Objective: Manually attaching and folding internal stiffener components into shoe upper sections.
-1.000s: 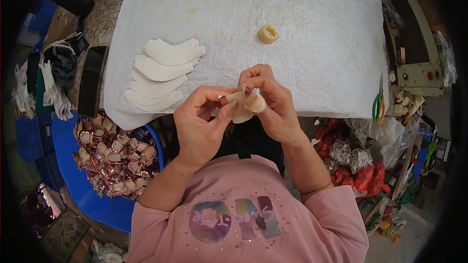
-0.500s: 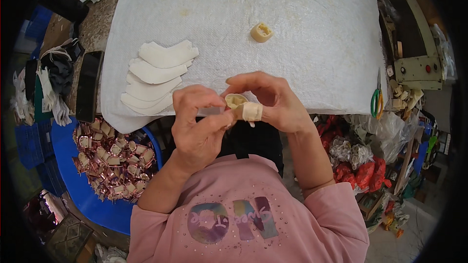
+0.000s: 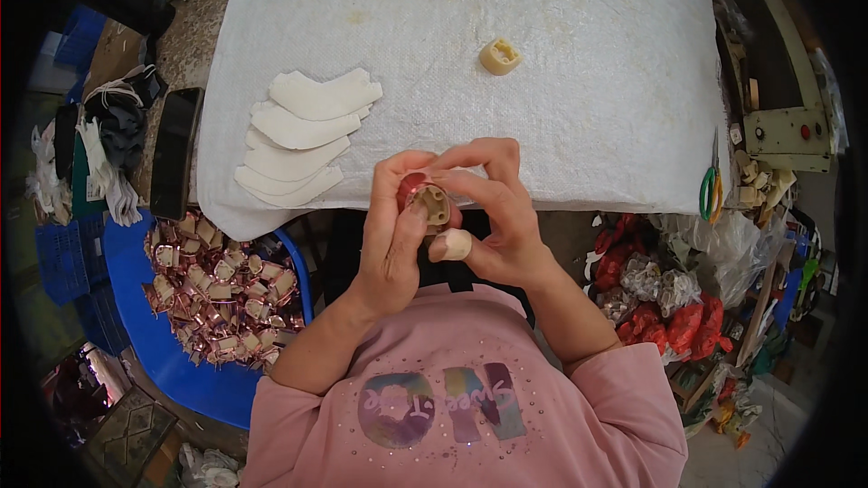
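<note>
Just off the near edge of the white-covered table, a small rounded piece (image 3: 434, 208) with a beige hollow inside and a shiny reddish-pink outer side is held in front of me. My left hand (image 3: 391, 226) grips it, thumb at its opening. The curled fingers of my right hand (image 3: 493, 208) press on its top and far side. Beige tape (image 3: 455, 245) wraps my right thumb, which sits just below the piece. To the left lie several overlapping curved white sheets (image 3: 294, 140). Farther off stands a cream ring-shaped block (image 3: 500, 56) with a notched hollow.
A blue tub (image 3: 136, 334) full of pinkish metallic pieces (image 3: 221, 293) stands at lower left. A phone (image 3: 176, 153) and black cup (image 3: 127, 1) are left of the white sheet (image 3: 579, 54). Scissors (image 3: 708, 189) hang by its right edge, above plastic and red bags (image 3: 692, 325).
The piece has turned, now showing its reddish-pink side and hollow. My left hand has closed around it and my right fingers have come over its top. The view has shifted slightly.
</note>
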### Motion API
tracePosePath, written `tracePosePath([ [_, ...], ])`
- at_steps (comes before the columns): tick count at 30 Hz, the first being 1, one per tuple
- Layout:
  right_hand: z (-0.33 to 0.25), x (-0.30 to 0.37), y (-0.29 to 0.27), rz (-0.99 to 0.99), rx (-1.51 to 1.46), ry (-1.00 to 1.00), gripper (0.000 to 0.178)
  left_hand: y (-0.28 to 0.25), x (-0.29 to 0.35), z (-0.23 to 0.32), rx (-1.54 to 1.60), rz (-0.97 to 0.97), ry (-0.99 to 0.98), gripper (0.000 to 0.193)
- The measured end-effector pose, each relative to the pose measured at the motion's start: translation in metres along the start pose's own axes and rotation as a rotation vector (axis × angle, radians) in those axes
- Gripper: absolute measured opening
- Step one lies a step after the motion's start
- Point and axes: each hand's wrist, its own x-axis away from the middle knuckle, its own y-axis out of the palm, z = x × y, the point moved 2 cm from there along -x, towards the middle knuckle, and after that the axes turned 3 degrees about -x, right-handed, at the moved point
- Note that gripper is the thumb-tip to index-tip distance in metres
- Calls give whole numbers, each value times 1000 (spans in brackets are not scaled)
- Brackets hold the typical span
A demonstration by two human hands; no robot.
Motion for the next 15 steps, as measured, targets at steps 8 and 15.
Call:
tracePosePath([
  [8,14,-14,8,-195,-976,681,13,15,-4,5,49,-30,187,78],
  [15,11,4,19,-50,-559,390,16,19,4,6,-291,139,201,65],
])
